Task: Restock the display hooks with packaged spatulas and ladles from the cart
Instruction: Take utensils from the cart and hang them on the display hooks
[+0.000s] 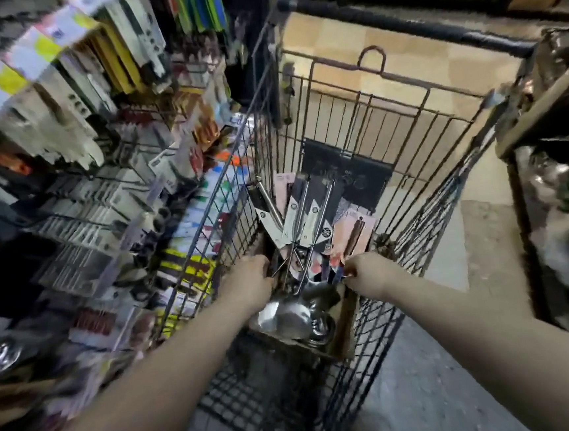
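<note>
Wire cart [406, 129]: dark metal grid, standing on floor beside display hooks [80, 212], which carry blurred carded packages. Inside cart: carded steel ladles [285, 315], bowls nearest camera, handles fanned away; packaged spatulas [353, 233] on pinkish cards lying alongside.

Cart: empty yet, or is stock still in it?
Not empty. The cart holds steel ladles and carded utensils; both hands, left and right, reach into them.
</note>
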